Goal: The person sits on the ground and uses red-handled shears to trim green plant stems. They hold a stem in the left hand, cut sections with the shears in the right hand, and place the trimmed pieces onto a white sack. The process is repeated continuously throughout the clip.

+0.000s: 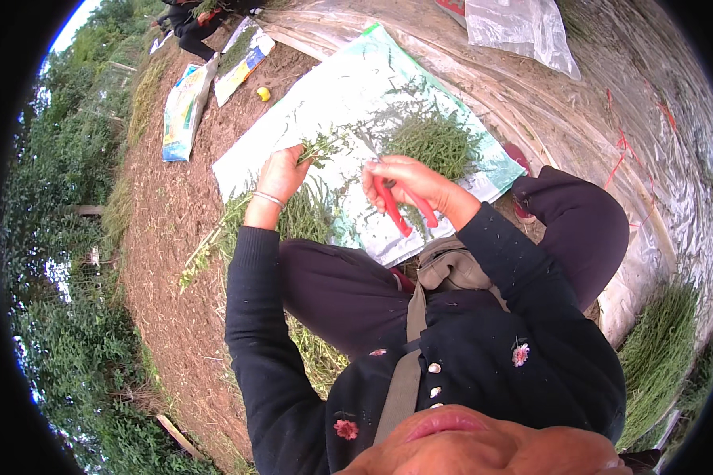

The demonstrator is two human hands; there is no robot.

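My left hand is closed around a bunch of leafy green stems, whose tops point right over the sheet. To its right, my right hand grips red-handled pruning shears; their blades reach up toward the stems, apart from my left hand. Both hands are above a white and green plastic sheet spread on the ground. A pile of cut green sprigs rests on the sheet's right part. More long stems lie below my left hand, beside my knee.
A brown shoulder bag hangs at my lap. Printed sacks and a yellow round object lie on bare soil at the far left. Another person is beyond them. Clear plastic film covers the right side; uncut plants lie lower right.
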